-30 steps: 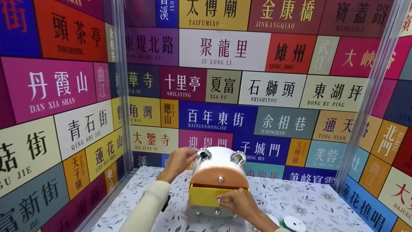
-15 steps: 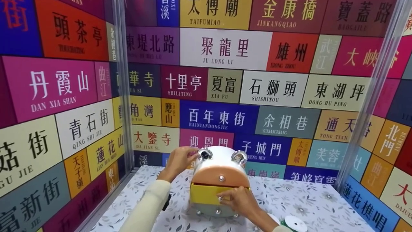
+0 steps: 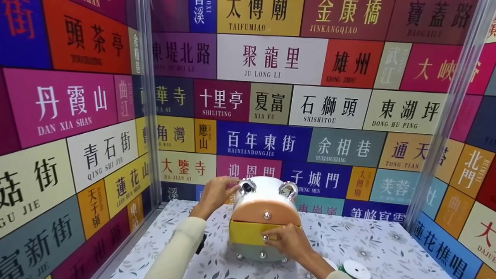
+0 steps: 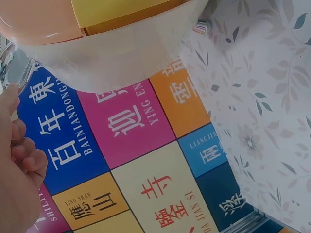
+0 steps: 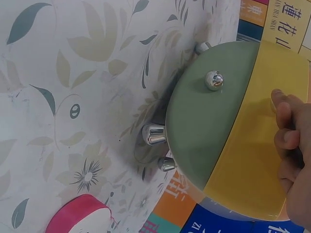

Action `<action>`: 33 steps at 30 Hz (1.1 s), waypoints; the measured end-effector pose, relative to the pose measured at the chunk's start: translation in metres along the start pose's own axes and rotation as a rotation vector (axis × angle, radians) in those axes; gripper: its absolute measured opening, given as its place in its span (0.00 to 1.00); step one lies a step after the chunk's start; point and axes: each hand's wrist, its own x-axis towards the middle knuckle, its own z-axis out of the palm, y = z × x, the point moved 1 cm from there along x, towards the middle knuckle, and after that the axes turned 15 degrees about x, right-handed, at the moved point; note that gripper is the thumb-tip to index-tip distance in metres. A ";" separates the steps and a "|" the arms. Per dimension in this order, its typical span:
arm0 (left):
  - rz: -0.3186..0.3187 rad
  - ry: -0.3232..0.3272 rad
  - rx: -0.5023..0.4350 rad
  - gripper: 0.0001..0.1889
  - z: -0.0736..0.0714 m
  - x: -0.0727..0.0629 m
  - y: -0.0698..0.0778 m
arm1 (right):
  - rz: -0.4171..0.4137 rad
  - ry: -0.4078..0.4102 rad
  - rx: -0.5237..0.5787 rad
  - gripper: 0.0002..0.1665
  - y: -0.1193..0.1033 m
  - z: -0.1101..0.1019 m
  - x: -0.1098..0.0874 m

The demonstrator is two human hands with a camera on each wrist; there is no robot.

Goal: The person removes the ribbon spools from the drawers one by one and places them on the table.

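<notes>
A small rounded white drawer cabinet (image 3: 267,188) stands on the table, with an orange drawer (image 3: 248,213), a yellow drawer (image 3: 246,233) and a green drawer (image 5: 209,121) stacked in its front. My left hand (image 3: 213,196) holds the shiny silver ring (image 3: 247,186) on the cabinet's upper left, thumb and index finger at its edge. My right hand (image 3: 292,242) pinches the yellow drawer's round silver knob (image 3: 265,237), which the fingers mostly hide in the right wrist view. The yellow front sits almost flush with the others. A matching silver ring (image 3: 288,190) tops the right side.
Beside the right forearm lies a white-faced spool with green on it (image 3: 356,269). A red ribbon roll (image 5: 80,213) shows in the right wrist view. Walls covered with colourful name panels (image 3: 271,60) enclose the leaf-patterned tabletop (image 3: 348,240) on three sides.
My right hand has pushed the yellow drawer inward; the dark gap above it has shrunk to a thin line. My left hand stays at the silver ring.
</notes>
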 end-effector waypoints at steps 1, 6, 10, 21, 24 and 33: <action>-0.002 -0.001 0.004 0.14 0.000 0.000 0.000 | -0.002 0.003 0.001 0.14 0.000 0.000 0.000; -0.004 -0.006 0.012 0.14 -0.001 -0.001 0.001 | 0.005 0.015 0.016 0.13 0.001 0.000 0.001; 0.005 -0.003 0.025 0.14 -0.001 -0.002 0.003 | 0.023 0.009 0.043 0.13 0.002 -0.001 0.001; 0.063 0.055 0.076 0.12 -0.004 -0.002 0.001 | -0.051 0.004 0.035 0.12 0.002 0.000 0.007; 0.064 0.043 0.082 0.12 -0.004 -0.001 0.001 | -0.047 0.003 0.034 0.12 0.002 0.000 0.007; 0.054 0.013 0.064 0.12 -0.005 0.000 0.001 | -0.070 -0.003 0.029 0.16 -0.001 -0.003 0.004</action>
